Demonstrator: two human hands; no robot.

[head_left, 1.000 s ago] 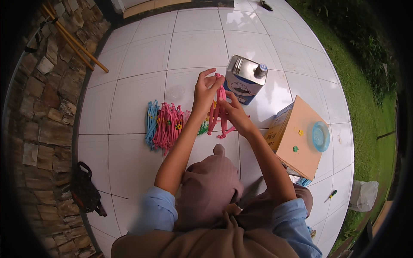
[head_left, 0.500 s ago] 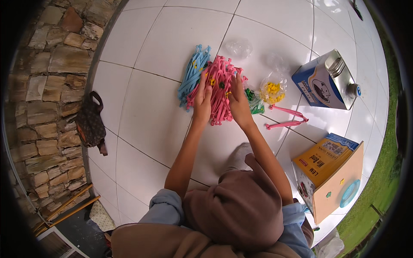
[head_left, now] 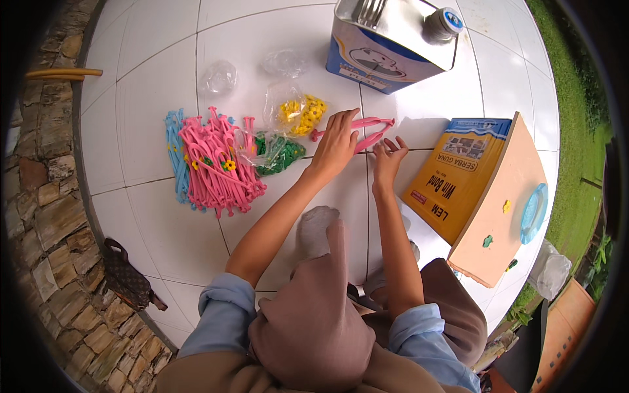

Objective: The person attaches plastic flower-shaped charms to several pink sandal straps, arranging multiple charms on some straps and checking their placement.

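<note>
Fingers stretched, my left hand [head_left: 335, 144] lies over part of a pink strap-like piece [head_left: 375, 122] folded into a V on the white tiles; it may touch the piece, though I cannot tell. Just nearer to me, my right hand [head_left: 388, 164] has its fingers bent and apart, holding nothing, close to one leg of that piece. Left of both hands is a big pile of pink straps [head_left: 219, 164] with yellow flower bits on it. Light blue straps [head_left: 177, 154] stick out along the pile's left side.
Beside the pile lie a bag of green pieces [head_left: 280, 154], a bag of yellow flower pieces [head_left: 304, 114] and crumpled clear plastic [head_left: 219, 78]. A blue and white metal can [head_left: 386, 56] stands beyond. At right a yellow box [head_left: 458, 177] leans by a tan board [head_left: 501, 216] holding a blue ring [head_left: 534, 213].
Both hands have left the pink strap pile, where they were on either side of it, and moved right to the separate pink piece. The view has turned to the right.
</note>
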